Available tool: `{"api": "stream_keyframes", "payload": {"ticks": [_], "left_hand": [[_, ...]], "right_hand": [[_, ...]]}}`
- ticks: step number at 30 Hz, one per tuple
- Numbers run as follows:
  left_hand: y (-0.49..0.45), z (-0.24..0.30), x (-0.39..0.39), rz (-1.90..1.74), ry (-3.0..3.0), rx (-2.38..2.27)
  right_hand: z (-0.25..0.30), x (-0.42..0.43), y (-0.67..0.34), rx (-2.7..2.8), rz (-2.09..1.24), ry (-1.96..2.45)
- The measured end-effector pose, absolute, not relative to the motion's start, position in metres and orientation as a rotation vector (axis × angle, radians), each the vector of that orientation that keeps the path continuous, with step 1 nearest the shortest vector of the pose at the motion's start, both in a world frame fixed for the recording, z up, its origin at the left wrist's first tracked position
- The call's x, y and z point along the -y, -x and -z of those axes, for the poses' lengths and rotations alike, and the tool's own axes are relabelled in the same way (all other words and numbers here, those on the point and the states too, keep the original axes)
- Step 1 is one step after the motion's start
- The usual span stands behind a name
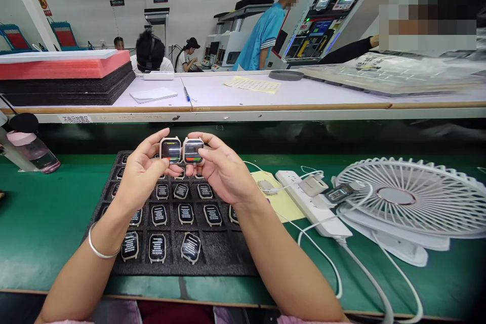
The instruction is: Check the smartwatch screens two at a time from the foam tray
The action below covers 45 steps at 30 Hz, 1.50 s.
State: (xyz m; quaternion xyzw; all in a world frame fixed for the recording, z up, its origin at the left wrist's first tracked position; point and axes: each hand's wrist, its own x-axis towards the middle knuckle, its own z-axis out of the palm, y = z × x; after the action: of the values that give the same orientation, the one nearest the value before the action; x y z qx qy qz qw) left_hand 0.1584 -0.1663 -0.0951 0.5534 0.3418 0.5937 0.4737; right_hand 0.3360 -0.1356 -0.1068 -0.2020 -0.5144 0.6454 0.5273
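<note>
My left hand [142, 172] pinches a smartwatch body [170, 150] with a lit screen. My right hand [222, 169] pinches a second smartwatch body [193, 151] whose screen shows red and green areas. The two are held side by side, almost touching, above a black foam tray [224, 253]. The tray lies on the green bench mat and holds several more watch bodies [186, 213] in its pockets. A silver bangle [99, 249] circles my left wrist.
To the right lie a white power strip [304, 200] with cables, a yellow note [283, 202] and a white fan [413, 202] lying flat. A pink bottle [34, 152] lies at left. Behind a raised white shelf [243, 98], other people work at machines.
</note>
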Motion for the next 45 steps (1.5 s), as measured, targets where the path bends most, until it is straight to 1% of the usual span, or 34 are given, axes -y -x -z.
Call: {"api": "stream_keyframes", "payload": {"ticks": [12,16,19,22,26,30,39,45], "left_hand": [[-0.157,0.099,0.16,-1.477,-1.364,-0.822],[-0.155,0.092,0.154,-1.469,-1.326,-0.811],[-0.154,0.074,0.142,-1.503,-1.325,-0.792],[-0.153,0.046,0.125,-1.564,-1.365,-0.758],[-0.153,0.006,0.108,-1.637,-1.419,-0.694],[-0.152,-0.022,0.099,-1.675,-1.472,-0.623],[-0.149,-0.064,0.099,-1.703,-1.602,-0.526],[-0.152,-0.072,0.113,-1.729,-1.647,-0.511]], "right_hand": [[0.111,0.133,-0.335,1.255,-1.524,0.483],[0.106,0.126,-0.332,1.252,-1.533,0.451],[0.09,0.113,-0.328,1.271,-1.493,0.421],[0.063,0.096,-0.324,1.319,-1.43,0.377],[0.022,0.076,-0.32,1.405,-1.288,0.345],[-0.008,0.067,-0.319,1.476,-1.168,0.306],[-0.055,0.075,-0.322,1.576,-1.059,0.238],[-0.066,0.085,-0.324,1.619,-0.995,0.248]]}}
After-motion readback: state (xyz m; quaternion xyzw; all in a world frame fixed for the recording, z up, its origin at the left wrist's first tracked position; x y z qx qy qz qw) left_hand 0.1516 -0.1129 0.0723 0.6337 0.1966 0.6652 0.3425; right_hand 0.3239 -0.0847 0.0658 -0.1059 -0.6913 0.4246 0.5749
